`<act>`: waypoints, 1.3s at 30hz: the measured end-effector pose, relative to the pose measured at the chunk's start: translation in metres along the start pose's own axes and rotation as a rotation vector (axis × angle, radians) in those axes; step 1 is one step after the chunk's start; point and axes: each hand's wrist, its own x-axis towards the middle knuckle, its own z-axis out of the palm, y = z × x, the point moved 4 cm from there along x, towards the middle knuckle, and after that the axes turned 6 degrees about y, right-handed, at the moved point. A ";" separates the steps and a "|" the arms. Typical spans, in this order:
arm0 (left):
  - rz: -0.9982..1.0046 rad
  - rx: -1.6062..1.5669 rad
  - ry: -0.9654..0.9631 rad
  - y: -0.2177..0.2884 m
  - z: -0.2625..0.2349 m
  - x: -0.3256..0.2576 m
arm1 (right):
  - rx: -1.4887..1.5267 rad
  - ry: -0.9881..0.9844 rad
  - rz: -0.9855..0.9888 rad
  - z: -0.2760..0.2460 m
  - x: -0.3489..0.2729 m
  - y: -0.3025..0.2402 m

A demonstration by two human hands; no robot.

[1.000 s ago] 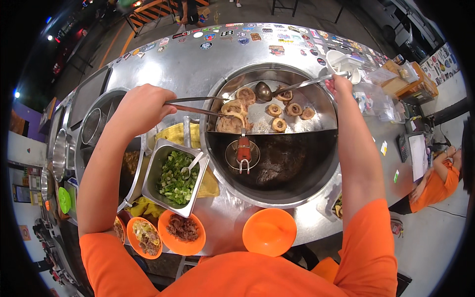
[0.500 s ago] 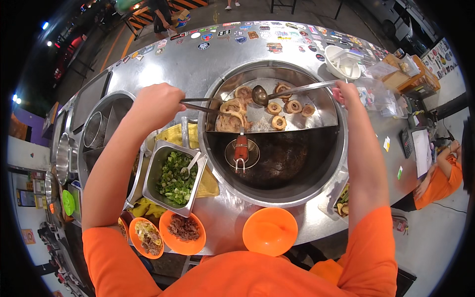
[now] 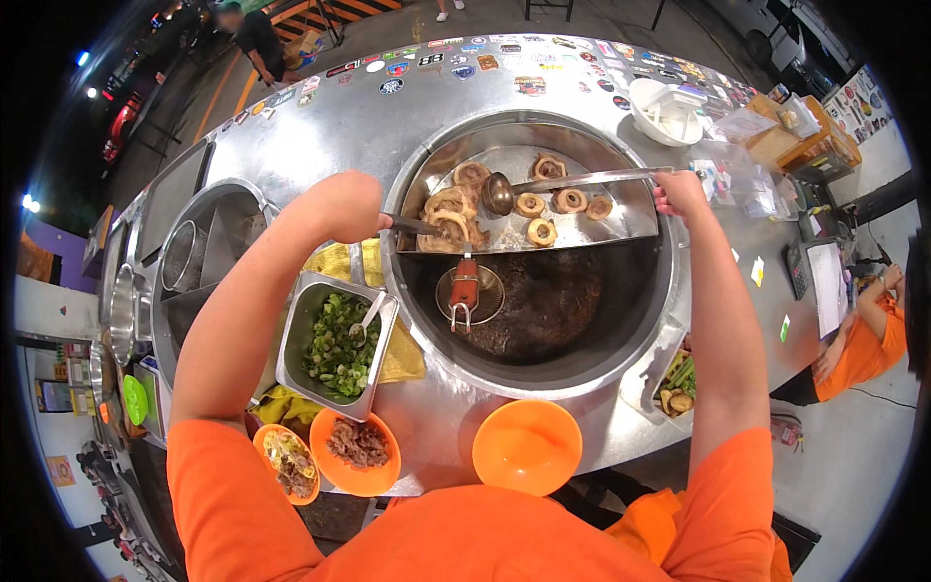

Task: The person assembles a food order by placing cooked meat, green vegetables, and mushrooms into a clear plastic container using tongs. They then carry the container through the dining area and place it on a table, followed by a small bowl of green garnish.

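Steel surface under night lights, stickers along its far edge, and a big round pot sunk into it. Right hand is closed around the far end of a long ladle, whose bowl sits on the tray across the pot's upper half, just beside the bone rounds. Left hand is fisted on a second handle that runs into the meat pile at the tray's left; what tool it ends in, I cannot tell. That ladle looks stiff and light but long, so a grip at the handle's end gives reach away from the hot pot, though less control of the bowl; the rounds look greasy and likely to slide. Count: about seven rounds on the tray, one small strainer hooked over the dark broth, one pan of chopped greens with a spoon, and three orange bowls on the near edge, two filled, one empty.
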 end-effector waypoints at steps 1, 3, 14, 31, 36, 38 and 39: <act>0.002 -0.036 -0.006 -0.003 0.002 0.000 | -0.020 0.004 -0.002 0.001 -0.003 -0.003; 0.010 -0.107 -0.017 -0.010 0.003 0.000 | -0.098 0.015 -0.035 -0.001 -0.008 -0.008; 0.103 -0.533 0.129 0.016 -0.009 0.009 | -0.143 -0.043 -0.308 0.000 -0.082 -0.067; 0.090 0.041 0.029 0.034 0.002 0.000 | -0.313 -0.576 -0.929 0.109 -0.325 -0.079; 0.130 0.084 0.094 0.039 0.029 0.014 | -0.218 -0.465 -1.105 0.152 -0.336 -0.076; 0.134 0.098 0.124 0.032 0.028 0.015 | -0.229 -0.444 -1.141 0.159 -0.335 -0.073; 0.117 0.100 0.143 0.026 0.025 0.014 | -0.204 -0.410 -1.146 0.157 -0.333 -0.074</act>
